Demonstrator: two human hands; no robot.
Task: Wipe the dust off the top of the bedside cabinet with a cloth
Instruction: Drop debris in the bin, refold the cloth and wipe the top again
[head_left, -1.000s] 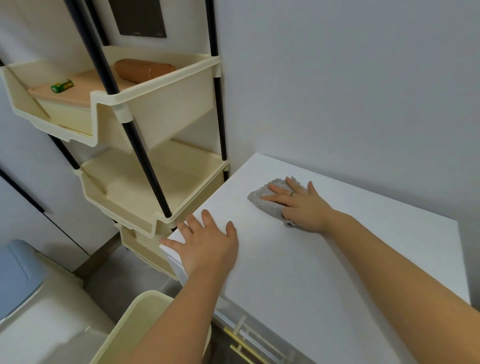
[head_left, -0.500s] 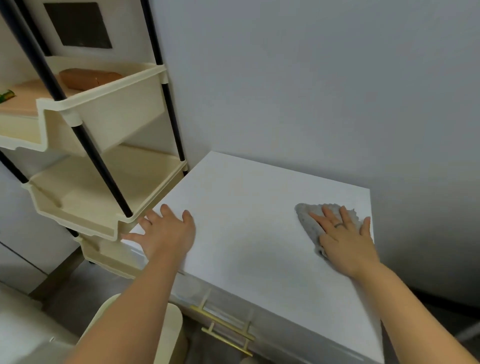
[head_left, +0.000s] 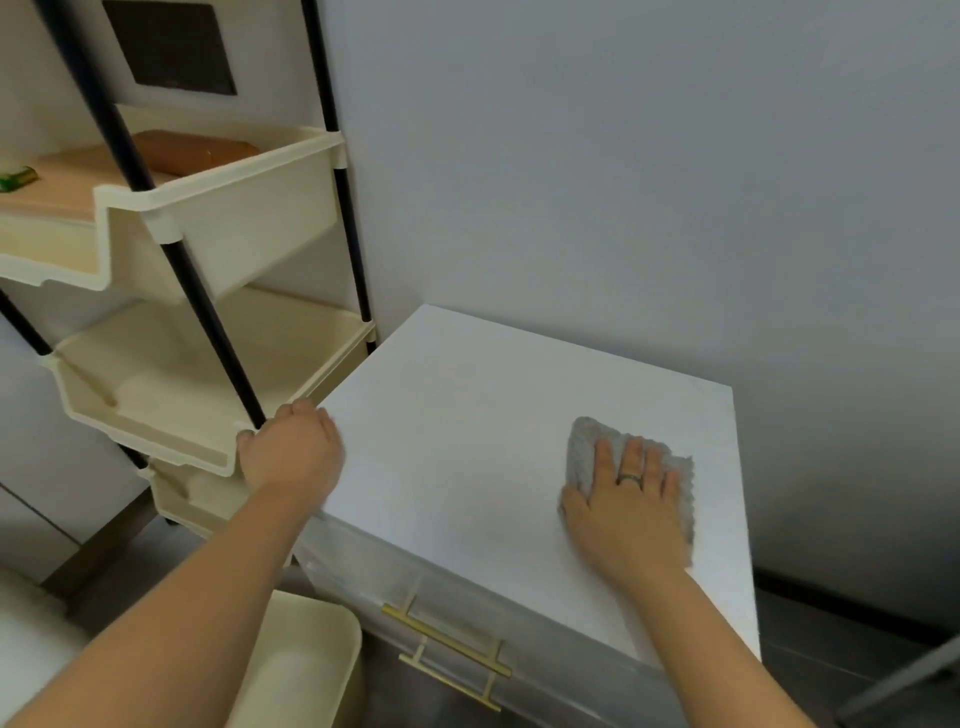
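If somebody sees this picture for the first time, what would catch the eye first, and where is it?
First, the right hand, pressed flat on a grey cloth near the right side of the white cabinet top. Next, the left hand, its fingers curled over the top's left edge, right beside the cream shelf rack that stands to the left.

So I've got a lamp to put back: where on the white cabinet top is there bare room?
The middle and back of the white cabinet top are bare, bordered by the grey wall, the left hand at the front-left corner and the grey fuzzy cloth under the right hand. The right front is crowded.
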